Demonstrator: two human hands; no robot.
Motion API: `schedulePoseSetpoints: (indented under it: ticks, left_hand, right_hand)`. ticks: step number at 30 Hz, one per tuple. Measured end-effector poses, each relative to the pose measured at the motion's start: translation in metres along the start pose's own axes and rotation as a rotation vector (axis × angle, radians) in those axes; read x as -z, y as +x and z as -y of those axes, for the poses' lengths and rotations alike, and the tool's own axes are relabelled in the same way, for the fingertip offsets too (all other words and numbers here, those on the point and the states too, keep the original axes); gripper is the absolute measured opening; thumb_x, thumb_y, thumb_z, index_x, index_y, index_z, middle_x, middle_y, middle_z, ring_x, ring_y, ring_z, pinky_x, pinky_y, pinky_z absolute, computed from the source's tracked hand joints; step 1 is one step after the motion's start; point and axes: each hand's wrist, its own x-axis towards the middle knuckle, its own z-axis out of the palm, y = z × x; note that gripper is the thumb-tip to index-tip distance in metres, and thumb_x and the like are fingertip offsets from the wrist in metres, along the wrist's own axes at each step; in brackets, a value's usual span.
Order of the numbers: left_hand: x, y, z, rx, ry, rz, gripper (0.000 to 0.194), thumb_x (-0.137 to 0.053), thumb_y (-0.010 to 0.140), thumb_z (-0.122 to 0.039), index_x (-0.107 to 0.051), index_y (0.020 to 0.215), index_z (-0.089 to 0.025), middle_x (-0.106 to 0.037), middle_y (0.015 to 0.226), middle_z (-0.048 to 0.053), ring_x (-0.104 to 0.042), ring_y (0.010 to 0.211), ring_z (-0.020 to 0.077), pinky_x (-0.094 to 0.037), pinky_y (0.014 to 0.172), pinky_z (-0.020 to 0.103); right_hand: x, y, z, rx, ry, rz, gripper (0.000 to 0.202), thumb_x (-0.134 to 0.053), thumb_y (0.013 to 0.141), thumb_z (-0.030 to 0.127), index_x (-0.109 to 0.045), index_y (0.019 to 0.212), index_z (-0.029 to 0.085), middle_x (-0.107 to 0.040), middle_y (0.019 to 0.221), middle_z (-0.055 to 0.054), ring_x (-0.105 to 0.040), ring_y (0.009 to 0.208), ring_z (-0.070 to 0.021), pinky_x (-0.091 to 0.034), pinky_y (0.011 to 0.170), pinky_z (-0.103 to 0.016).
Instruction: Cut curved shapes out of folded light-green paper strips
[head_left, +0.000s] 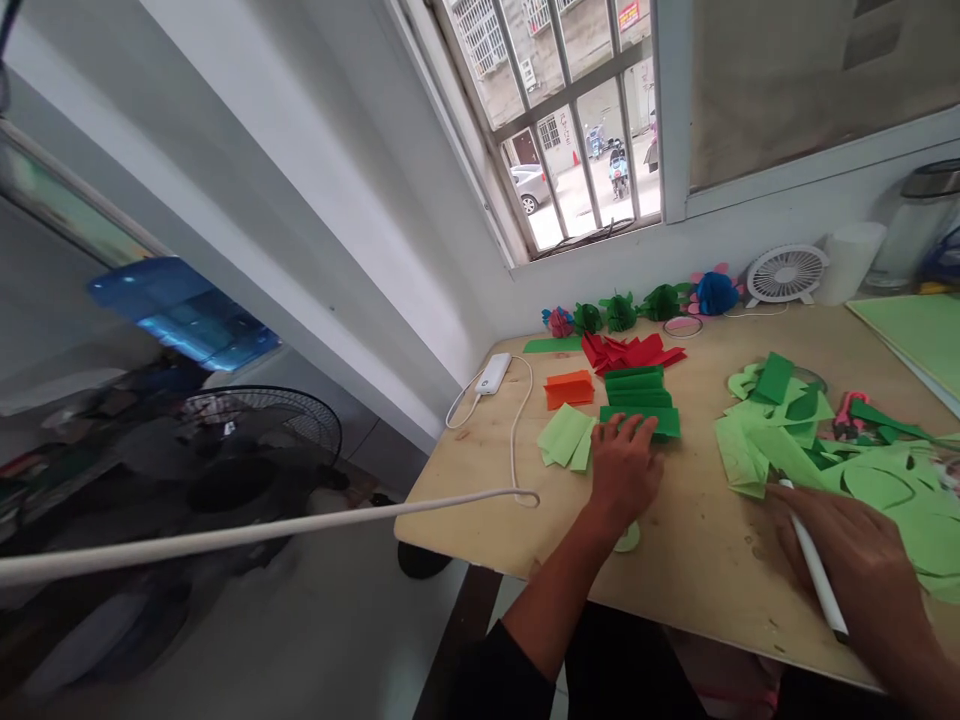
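Note:
My left hand (627, 462) lies with its fingers spread over the front edge of a dark green folded paper (666, 420), touching it from above. Behind that paper is another pleated dark green stack (634, 385). Left of the hand are light green paper strips (568, 437) and an orange folded paper (568, 388). A light green paper disc (627, 538) is partly covered by my left wrist. My right hand (851, 560) is closed around a white pen (811, 560), its upper end by light green paper scraps (750, 455). Some of its fingers are hidden.
Red folded paper (630, 352) lies towards the wall, below a row of paper flowers (621, 311). A small white fan (787, 274) stands at the back. Pink-handled scissors (849, 415) lie among the scraps. A white cable (262, 530) crosses the table's left edge to a power bank (494, 374).

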Motion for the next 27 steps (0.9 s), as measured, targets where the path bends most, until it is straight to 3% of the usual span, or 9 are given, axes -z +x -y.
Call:
schedulePoseSetpoints:
  ticks: [4, 8, 12, 14, 18, 22, 25, 27]
  left_hand:
    - [0.010, -0.006, -0.019, -0.067, -0.077, 0.002, 0.050, -0.062, 0.097, -0.030, -0.058, 0.147, -0.026, -0.068, 0.144, 0.005, -0.055, 0.139, 0.0284, -0.041, 0.121, 0.051]
    - [0.024, -0.001, -0.034, -0.044, -0.264, -0.013, 0.065, -0.064, 0.094, -0.026, -0.048, 0.156, -0.020, -0.077, 0.127, 0.009, -0.065, 0.125, 0.0292, -0.044, 0.116, 0.051]
    - [0.051, 0.031, -0.046, -0.019, -0.373, -0.072, 0.076, -0.062, 0.093, -0.025, -0.035, 0.164, -0.018, -0.081, 0.092, 0.002, -0.073, 0.099, 0.0242, -0.051, 0.104, 0.042]
    - [0.067, 0.052, -0.050, 0.019, -0.439, -0.108, 0.078, -0.059, 0.093, -0.024, -0.030, 0.165, -0.016, -0.078, 0.077, -0.001, -0.072, 0.081, 0.0204, -0.053, 0.089, 0.033]
    - [0.083, 0.075, -0.051, 0.063, -0.486, -0.181, 0.075, -0.054, 0.095, -0.021, -0.029, 0.165, -0.009, -0.068, 0.063, -0.004, -0.068, 0.070, 0.0188, -0.051, 0.078, 0.027]
    - [0.060, 0.047, -0.044, -0.005, -0.476, -0.114, 0.069, -0.054, 0.095, -0.020, -0.038, 0.162, -0.018, -0.071, 0.069, -0.005, -0.068, 0.071, 0.0159, -0.053, 0.079, 0.026]
    - [0.026, -0.001, -0.028, -0.068, -0.445, -0.021, 0.064, -0.060, 0.092, -0.021, -0.049, 0.155, -0.023, -0.080, 0.098, 0.001, -0.074, 0.092, 0.0185, -0.057, 0.092, 0.031]
    - [0.005, -0.035, -0.015, -0.045, -0.394, -0.031, 0.059, -0.061, 0.089, -0.017, -0.058, 0.148, -0.022, -0.079, 0.113, 0.005, -0.072, 0.108, 0.0229, -0.056, 0.103, 0.039]
  right_hand:
    - [-0.002, -0.003, -0.002, 0.001, 0.003, -0.005, 0.028, -0.060, 0.093, 0.031, -0.072, 0.117, 0.024, -0.080, 0.101, -0.007, -0.074, 0.091, -0.0227, -0.047, 0.091, -0.037]
    - [-0.003, -0.002, -0.001, 0.019, 0.016, -0.019, 0.027, -0.059, 0.094, 0.032, -0.071, 0.117, 0.024, -0.080, 0.103, -0.006, -0.073, 0.091, -0.0228, -0.048, 0.089, -0.038]
    - [-0.003, -0.001, 0.002, 0.019, 0.016, -0.040, 0.028, -0.058, 0.096, 0.031, -0.070, 0.120, 0.023, -0.080, 0.103, -0.006, -0.072, 0.091, -0.0226, -0.048, 0.088, -0.039]
    - [-0.002, 0.000, 0.003, 0.023, 0.012, -0.037, 0.028, -0.057, 0.097, 0.032, -0.070, 0.119, 0.023, -0.080, 0.103, -0.006, -0.072, 0.091, -0.0224, -0.048, 0.087, -0.038]
    - [0.000, 0.003, 0.004, 0.031, 0.011, -0.037, 0.026, -0.057, 0.097, 0.031, -0.070, 0.118, 0.023, -0.080, 0.100, -0.006, -0.073, 0.091, -0.0220, -0.048, 0.085, -0.037]
    - [0.003, 0.005, 0.009, 0.001, 0.018, -0.031, 0.026, -0.058, 0.096, 0.029, -0.069, 0.118, 0.023, -0.080, 0.101, -0.006, -0.073, 0.091, -0.0227, -0.049, 0.086, -0.039]
    - [0.005, 0.007, 0.015, -0.025, 0.029, -0.036, 0.026, -0.058, 0.095, 0.027, -0.070, 0.117, 0.025, -0.081, 0.101, -0.005, -0.074, 0.090, -0.0232, -0.050, 0.086, -0.040]
    - [0.005, 0.009, 0.016, -0.036, 0.044, -0.056, 0.024, -0.059, 0.094, 0.027, -0.071, 0.115, 0.025, -0.081, 0.099, -0.005, -0.075, 0.088, -0.0234, -0.051, 0.085, -0.040]
